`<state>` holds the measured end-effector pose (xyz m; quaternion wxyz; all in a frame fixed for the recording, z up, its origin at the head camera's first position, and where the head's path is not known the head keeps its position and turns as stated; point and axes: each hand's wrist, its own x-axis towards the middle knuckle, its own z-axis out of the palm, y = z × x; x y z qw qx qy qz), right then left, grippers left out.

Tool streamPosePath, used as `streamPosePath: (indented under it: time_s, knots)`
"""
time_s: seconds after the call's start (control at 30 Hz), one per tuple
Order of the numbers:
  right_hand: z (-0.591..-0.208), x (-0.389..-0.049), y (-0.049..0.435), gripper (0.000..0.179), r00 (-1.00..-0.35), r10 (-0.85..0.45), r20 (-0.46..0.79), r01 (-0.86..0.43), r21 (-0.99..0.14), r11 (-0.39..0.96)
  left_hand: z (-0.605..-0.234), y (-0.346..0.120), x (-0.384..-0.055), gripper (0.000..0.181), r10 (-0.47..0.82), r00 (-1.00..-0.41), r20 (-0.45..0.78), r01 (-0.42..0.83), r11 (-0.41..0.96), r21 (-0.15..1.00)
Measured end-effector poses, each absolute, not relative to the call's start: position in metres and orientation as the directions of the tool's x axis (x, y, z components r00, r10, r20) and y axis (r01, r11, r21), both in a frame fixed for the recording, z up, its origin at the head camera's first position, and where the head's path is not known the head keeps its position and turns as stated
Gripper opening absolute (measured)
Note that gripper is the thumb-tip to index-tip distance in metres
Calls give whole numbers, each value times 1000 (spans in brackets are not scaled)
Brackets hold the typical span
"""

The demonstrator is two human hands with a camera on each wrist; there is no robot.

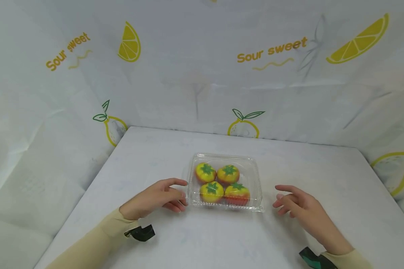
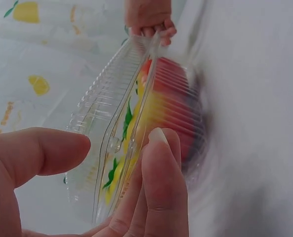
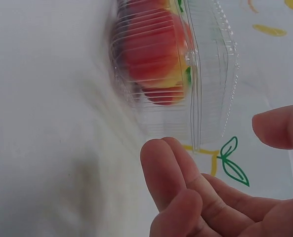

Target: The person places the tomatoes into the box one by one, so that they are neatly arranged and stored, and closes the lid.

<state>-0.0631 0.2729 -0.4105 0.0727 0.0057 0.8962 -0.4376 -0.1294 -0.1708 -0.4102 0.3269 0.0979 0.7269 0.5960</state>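
A see-through plastic clamshell box (image 1: 251, 173) with its lid down lies on the white table. Inside sit several yellow-and-red fruits (image 1: 212, 192) with green star-shaped tops, much like persimmons. My left hand (image 1: 159, 196) is at the box's left side, fingers loosely bent and fingertips right at its edge. In the left wrist view, the thumb stands apart from the fingers near the box's rim (image 2: 131, 133). Off the box's right side, my right hand (image 1: 301, 207) hovers with relaxed fingers and a small gap to the plastic. The right wrist view shows nothing between its thumb and fingers.
The white tabletop (image 1: 155, 149) spreads around the box. Behind it and at the sides hangs a pale cloth (image 1: 188, 48) printed with lemons and "Sour sweet" lettering. A dark strap (image 1: 141, 233) is at the left wrist, another (image 1: 316, 259) at the right.
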Motion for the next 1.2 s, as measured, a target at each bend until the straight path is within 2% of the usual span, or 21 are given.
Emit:
streamPosePath:
  time_s: [0.33, 0.6, 0.9, 1.2]
  knots:
    - [-419, -65, 259, 54, -962, -154, -228, 121, -853, 508, -417, -164, -130, 64, 541, -764, -352, -273, 223, 936]
    - [-423, -68, 248, 68, -933, -135, -333, 242, -860, 449, -419, -160, -131, 66, 548, -768, -332, -256, 212, 943]
    - [-419, -68, 243, 72, -918, -176, -356, 269, -884, 383, -421, -159, -132, 66, 542, -778, -317, -227, 227, 947]
    - [-422, -68, 240, 72, -915, -226, -333, 245, -907, 341, -427, -159, -135, 67, 522, -783, -337, -255, 225, 940]
